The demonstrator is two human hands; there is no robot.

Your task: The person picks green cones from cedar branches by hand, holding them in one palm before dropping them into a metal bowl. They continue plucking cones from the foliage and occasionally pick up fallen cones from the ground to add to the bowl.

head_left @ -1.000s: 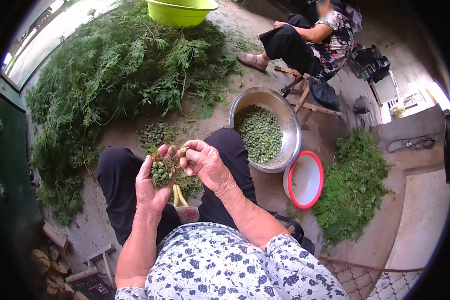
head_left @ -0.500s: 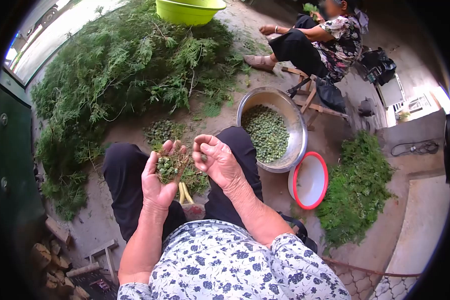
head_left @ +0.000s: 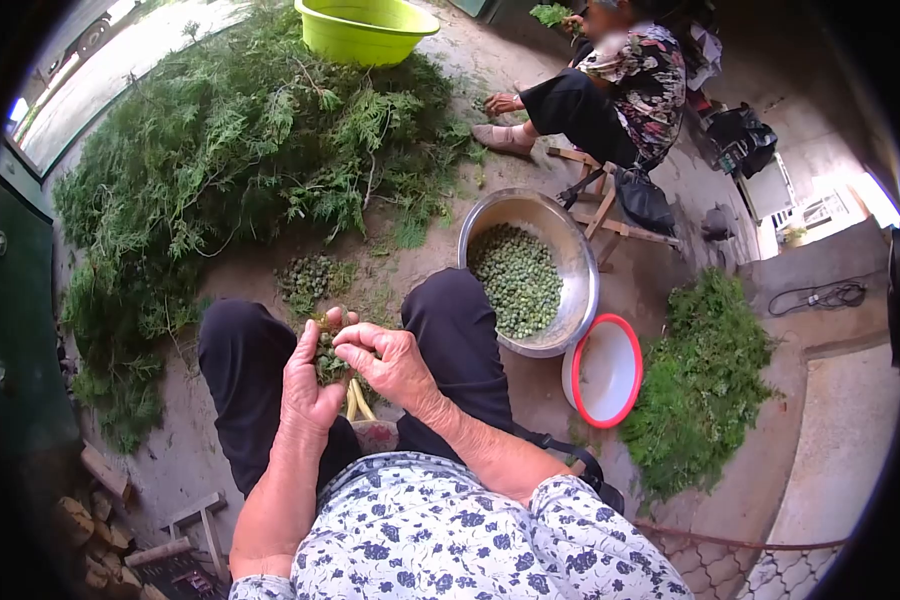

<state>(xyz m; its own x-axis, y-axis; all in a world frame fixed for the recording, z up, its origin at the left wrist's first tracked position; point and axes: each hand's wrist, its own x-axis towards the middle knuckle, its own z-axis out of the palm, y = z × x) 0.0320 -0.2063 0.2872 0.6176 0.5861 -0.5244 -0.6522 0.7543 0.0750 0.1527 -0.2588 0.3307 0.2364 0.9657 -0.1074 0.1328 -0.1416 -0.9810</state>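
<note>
Between my knees my left hand (head_left: 311,385) is cupped round a small clump of green cones and twigs (head_left: 330,358). The fingers of my right hand (head_left: 385,365) are pinched together at the clump's right side; what they hold, if anything, is too small to tell. A metal basin (head_left: 580,265) beyond my right knee holds many round green cones (head_left: 515,280). Touching its lower side is a white basin with a red rim (head_left: 610,370). More cones (head_left: 310,280) lie in a small pile on the ground past my hands.
A big heap of green branches (head_left: 220,150) fills the upper left, with a lime-green tub (head_left: 365,30) behind it. Another person (head_left: 635,80) sits beside a wooden stool (head_left: 605,215). Cut greenery (head_left: 695,380) lies at right, firewood (head_left: 90,520) at lower left.
My right hand has moved left and now meets the clump in my left hand. The other person's raised hand with a green sprig has moved left. The whole view has shifted slightly.
</note>
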